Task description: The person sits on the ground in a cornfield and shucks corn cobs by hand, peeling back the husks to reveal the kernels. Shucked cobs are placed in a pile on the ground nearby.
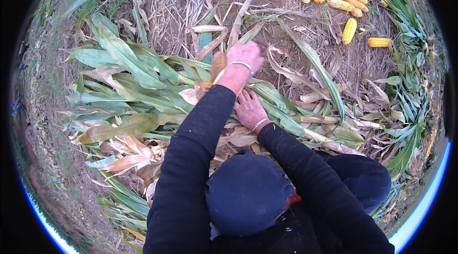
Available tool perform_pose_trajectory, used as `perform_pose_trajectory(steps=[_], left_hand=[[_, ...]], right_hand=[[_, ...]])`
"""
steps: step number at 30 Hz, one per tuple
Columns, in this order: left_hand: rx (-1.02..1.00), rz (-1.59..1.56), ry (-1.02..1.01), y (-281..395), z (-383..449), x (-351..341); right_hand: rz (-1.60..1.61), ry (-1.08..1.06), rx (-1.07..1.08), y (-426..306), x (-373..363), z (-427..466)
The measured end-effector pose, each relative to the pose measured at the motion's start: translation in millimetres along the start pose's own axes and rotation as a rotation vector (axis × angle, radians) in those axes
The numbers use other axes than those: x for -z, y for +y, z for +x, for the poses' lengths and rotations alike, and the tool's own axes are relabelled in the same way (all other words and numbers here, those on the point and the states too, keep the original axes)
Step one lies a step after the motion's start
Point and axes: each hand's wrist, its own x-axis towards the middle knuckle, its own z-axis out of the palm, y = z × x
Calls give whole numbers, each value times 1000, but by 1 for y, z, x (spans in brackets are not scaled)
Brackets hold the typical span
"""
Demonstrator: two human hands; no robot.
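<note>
My left hand (247, 57) is blurred and looks curled, above a bundle of green corn stalks and leaves (137, 71); what its fingers hold is hidden. Brownish husk (218, 66), also blurred, lies beside its wrist. Just below, my right hand (250, 111) rests on the leaves with its fingers apart. The stalks run across the ground in front of me, from the left towards the lower right. Dry, opened husks (134, 154) lie at the lower left.
Husked yellow corn cobs (345, 5) are scattered on the soil at the upper right, one (379, 42) further right. Cut green plants (411, 111) line the right side. Dry straw (175, 10) covers the ground at the top. A rounded dark blue cloth-covered shape (248, 193) fills the bottom middle.
</note>
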Motion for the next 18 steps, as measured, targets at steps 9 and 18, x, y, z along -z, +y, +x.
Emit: perform_pose_trajectory(steps=[9,18], left_hand=[[407,-1045,313,-156,-162,-15],[625,-1893,1042,-180,-294,11]], right_hand=[[34,149,10,18,-13,11],[89,-4,22,9,18,-2]])
